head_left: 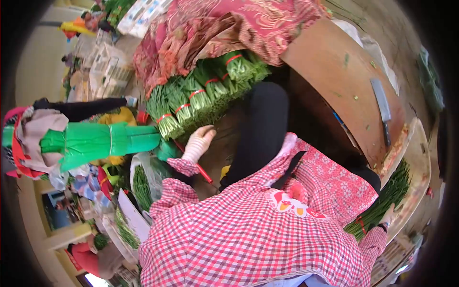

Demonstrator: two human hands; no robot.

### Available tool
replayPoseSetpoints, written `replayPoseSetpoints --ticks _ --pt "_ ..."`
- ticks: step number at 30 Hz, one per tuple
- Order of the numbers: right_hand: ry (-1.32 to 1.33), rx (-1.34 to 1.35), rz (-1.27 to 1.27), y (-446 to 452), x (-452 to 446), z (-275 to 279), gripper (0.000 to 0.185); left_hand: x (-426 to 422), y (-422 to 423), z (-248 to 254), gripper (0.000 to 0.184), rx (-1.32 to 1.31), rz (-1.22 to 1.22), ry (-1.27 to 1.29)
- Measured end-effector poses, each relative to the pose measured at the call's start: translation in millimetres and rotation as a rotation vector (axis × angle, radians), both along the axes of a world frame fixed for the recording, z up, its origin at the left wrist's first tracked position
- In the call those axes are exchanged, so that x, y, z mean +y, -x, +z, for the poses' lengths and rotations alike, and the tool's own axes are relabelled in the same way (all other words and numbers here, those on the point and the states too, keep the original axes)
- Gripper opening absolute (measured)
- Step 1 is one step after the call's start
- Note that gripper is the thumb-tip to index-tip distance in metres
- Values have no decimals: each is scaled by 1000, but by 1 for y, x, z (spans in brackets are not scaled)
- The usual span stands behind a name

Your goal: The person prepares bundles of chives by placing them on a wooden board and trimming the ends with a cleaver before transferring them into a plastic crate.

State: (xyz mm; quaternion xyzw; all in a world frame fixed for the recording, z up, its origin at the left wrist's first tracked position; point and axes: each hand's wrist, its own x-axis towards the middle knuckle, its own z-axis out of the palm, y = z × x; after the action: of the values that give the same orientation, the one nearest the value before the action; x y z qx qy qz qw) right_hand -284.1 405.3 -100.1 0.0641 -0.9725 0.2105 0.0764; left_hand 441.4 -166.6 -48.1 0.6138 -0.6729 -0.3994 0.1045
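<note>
Just below a row of green leafy bundles tied with red bands [191, 98], my left hand [202, 139] is apart from them, with nothing in it and its fingers loosely extended. A pale wrap covers that wrist. A thin red pole [204, 173] passes close to the same hand. At the far right, my right hand [388, 216] is on a bundle of long green chives [389, 189] with a red band near its lower end. The chives lie in a pale, worn tray [420, 165]. Part of that hand's grip is hidden by the greens.
A kitchen knife [381, 103] lies on a brown curved board [330, 57] with green scraps. Red patterned cloth [229, 28] covers part of the bundles. Chives in a plastic bag [142, 189] stand at left. A person in green [95, 141] is beside the bundles.
</note>
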Motion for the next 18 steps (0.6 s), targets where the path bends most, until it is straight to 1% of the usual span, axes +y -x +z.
replayPoseSetpoints --ticks 1,2,3,4,5,6,7,8,10,11,12,13,14,15,16,17,18 --pt "-11 16 24 -8 -22 17 71 5 -18 -36 36 90 98 -107" --pt "250 -65 45 -32 -57 50 69 8 -24 -56 36 146 143 -123" --pt "508 -155 68 -43 -87 75 67 7 -19 -57 33 166 169 -130" --pt "491 -144 88 -36 -107 91 67 3 -15 -56 31 185 192 -138" --pt "389 -84 225 -27 -123 104 66 -2 -18 -64 31 203 202 -150" --pt "290 -13 350 -26 -144 121 65 -10 -16 -71 31 355 272 -180" --pt "305 -24 400 -22 -169 134 62 -19 -7 -80 31 514 334 -219" --pt "315 -34 449 -28 -208 151 59 -29 -3 -80 31 512 292 -190" --pt "204 -236 580 -102 -325 204 51 -53 11 -74 33 636 304 -149" --pt "335 -464 692 -143 -384 218 52 -67 19 -63 35 631 300 -122" --pt "245 -444 791 -172 -436 218 47 -82 24 -67 37 722 324 -128" --pt "197 -562 880 -210 -486 225 45 -96 31 -67 38 807 393 -176" --pt "304 -724 950 -249 -530 219 43 -110 38 -68 38 893 464 -224" --pt "183 -801 1088 -290 -572 221 41 -124 45 -71 38 945 486 -224" --pt "227 -878 1252 -314 -607 197 45 -134 52 -72 38 965 492 -232" --pt "-50 -797 1342 -345 -644 190 51 -142 58 -73 39 1058 566 -273" --pt "-74 -783 1407 -375 -672 175 57 -150 64 -77 39 1149 645 -318"
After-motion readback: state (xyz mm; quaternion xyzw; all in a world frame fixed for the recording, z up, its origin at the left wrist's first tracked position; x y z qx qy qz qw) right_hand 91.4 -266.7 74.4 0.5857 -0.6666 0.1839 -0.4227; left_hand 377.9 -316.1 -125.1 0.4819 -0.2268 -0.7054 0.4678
